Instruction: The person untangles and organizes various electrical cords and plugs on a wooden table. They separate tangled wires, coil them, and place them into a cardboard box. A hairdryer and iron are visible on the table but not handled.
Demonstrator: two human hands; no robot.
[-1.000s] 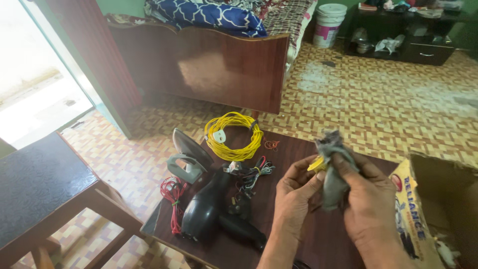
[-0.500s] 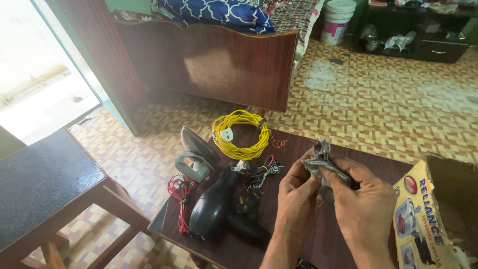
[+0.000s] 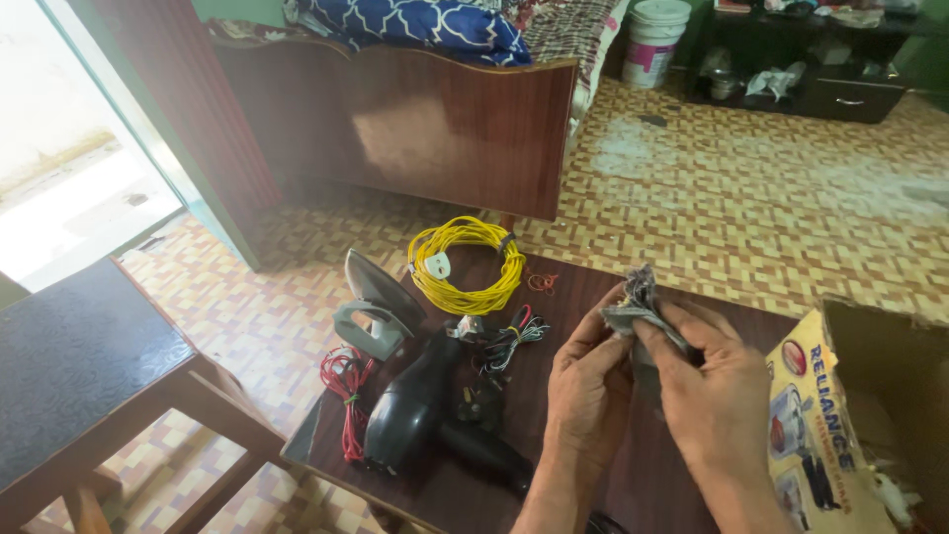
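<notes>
Basically both hands pinch one grey rag over the dark table: left hand clamps its lower fold, right hand presses fingers on top, apparently wrapping something unseen. Rag sits right of the yellow wire coil; black hair dryer lies below that coil.

Grey cloth: crumpled, dirty, bunched upright between both hands, held above dark wooden table.

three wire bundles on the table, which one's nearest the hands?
The multicoloured wire bundle, just left of the left hand. The yellow coil lies farther back near the table's far edge, and the red wire bundle hangs at the left edge.
</notes>
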